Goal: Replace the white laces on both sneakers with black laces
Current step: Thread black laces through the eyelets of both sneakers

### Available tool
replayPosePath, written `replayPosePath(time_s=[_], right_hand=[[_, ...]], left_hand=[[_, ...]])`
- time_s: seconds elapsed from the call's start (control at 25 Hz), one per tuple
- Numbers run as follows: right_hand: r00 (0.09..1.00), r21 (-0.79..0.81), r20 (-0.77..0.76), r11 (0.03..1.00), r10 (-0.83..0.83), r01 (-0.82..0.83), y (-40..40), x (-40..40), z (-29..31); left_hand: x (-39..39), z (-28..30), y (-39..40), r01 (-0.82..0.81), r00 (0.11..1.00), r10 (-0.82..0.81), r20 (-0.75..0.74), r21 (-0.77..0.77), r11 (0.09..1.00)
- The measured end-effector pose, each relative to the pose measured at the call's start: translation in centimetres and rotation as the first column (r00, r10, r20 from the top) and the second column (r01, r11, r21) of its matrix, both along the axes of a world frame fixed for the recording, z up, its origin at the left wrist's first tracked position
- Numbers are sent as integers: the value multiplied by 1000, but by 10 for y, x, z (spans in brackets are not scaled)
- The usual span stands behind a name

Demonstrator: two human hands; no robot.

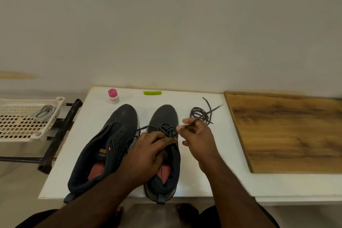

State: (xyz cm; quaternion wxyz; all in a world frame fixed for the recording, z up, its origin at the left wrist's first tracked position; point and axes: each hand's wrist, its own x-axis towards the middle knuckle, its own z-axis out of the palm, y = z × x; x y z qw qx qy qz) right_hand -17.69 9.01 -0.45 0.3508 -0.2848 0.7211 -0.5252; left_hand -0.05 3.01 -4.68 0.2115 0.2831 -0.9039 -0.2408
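Two dark sneakers stand side by side on the white table [212, 181], toes pointing away. The left sneaker [111, 135] has bare eyelets and no lace. The right sneaker [162, 116] carries a black lace [164, 128] crossed through its front eyelets, one end trailing left. My left hand [148, 152] rests on the right sneaker's tongue and holds it down. My right hand [198, 137] pinches the lace's other end just right of the eyelets. A second black lace [201, 114] lies coiled on the table to the right. White laces [45, 111] lie in the tray at the left.
A cream slotted tray [22, 126] sits on a black frame [59, 133] left of the table. At the back edge stand a pink-capped bottle [113, 96] and a green clip [152, 92]. A wooden board [286, 131] covers the right side.
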Motion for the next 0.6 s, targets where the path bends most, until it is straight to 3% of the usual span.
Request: replayPosePath(time_s=[0.08, 0.12, 0.28, 0.36, 0.48, 0.52, 0.6], right_hand=[[989, 109, -111, 990, 99, -87, -1, 7, -3], [987, 62, -147, 997, 61, -53, -2, 9, -2], [949, -358, -160, 912, -273, 202, 1, 2, 4], [973, -290, -110, 943, -203, 164, 2, 1, 0], [984, 70, -167, 996, 68, -57, -1, 5, -7], [986, 80, -151, 995, 73, -61, -3, 7, -7], [998, -63, -53, 997, -38, 35, -4, 7, -4]], left_hand=[[1, 0, 1, 0, 1000, 0, -7, 6, 1000], [1, 0, 1, 1, 1000, -1, -8, 6, 1000], [2, 1, -1, 4, 1000, -4, -14, 1, 1000], [1, 1, -1, 3, 1000, -3, -18, 2, 1000], [1, 1, 1, 1, 1000, -1, -16, -5, 1000], [1, 1, 1, -3, 1000, 3, -17, -1, 1000], [1, 1, 0, -6, 1000, 6, -23, 7, 1000]])
